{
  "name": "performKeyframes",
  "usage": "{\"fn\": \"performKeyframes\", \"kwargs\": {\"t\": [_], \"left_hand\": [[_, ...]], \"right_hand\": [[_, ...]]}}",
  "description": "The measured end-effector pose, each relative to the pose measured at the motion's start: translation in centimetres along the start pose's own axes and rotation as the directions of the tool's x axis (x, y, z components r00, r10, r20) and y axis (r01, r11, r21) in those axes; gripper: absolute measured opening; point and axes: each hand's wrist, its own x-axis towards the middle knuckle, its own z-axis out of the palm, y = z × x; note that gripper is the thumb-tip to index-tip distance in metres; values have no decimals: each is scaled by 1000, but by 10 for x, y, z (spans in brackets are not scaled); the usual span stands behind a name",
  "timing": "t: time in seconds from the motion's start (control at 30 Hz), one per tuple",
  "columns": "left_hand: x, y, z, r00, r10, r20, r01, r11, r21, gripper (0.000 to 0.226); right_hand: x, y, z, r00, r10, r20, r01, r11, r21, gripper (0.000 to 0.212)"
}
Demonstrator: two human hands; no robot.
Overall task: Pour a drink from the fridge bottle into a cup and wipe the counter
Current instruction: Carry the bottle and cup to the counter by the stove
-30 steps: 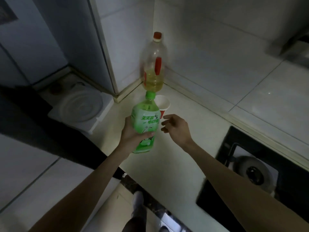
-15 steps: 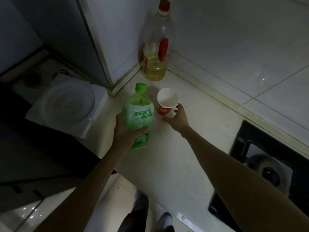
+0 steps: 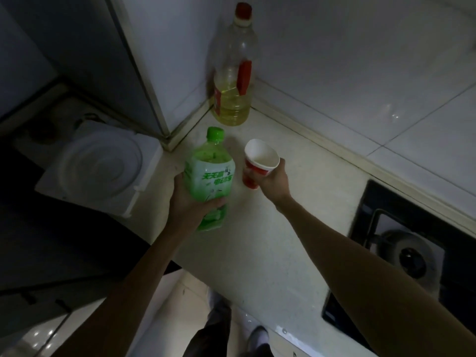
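the left hand (image 3: 188, 202) is wrapped around the green bottle (image 3: 210, 180), cap still on. just to its right, the right hand (image 3: 274, 180) holds the red and white cup (image 3: 258, 163), tipped a little. past both hands, an oil bottle (image 3: 233, 73) stands in the corner.

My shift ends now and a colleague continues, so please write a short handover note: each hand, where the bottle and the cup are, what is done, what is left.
Left hand: grips the green bottle around its lower half, roughly upright at the counter; its green cap is on.
Right hand: holds the red and white paper cup just right of the bottle; the cup looks empty.
Done: bottle and cup are both in hand.
Left: remove the cap, pour, wipe the counter. No cloth is in view.
Note: an oil bottle stands in the corner behind.
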Motion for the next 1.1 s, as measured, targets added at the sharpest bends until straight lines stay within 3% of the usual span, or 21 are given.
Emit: {"fn": "performKeyframes", "kwargs": {"t": [0.2,0.43,0.6,0.93,1.1], "left_hand": [[-14,12,19,992,65,107,-71,996,56,96],[-49,23,59,951,146,274,-183,976,117,95],[-92,30,86,898,162,408,-234,963,134,99],[-233,19,148,751,249,611,-390,915,106,91],[-331,1,178,645,255,720,-436,897,73,98]], "right_hand": [[-46,-10,-34,996,-49,-79,60,987,149,83],[-105,-13,-95,975,-72,-209,122,964,237,58],[-161,5,-133,944,2,-331,103,948,300,75],[-326,67,-216,839,4,-545,202,926,319,73],[-430,116,-250,738,77,-670,226,908,354,66]]}}
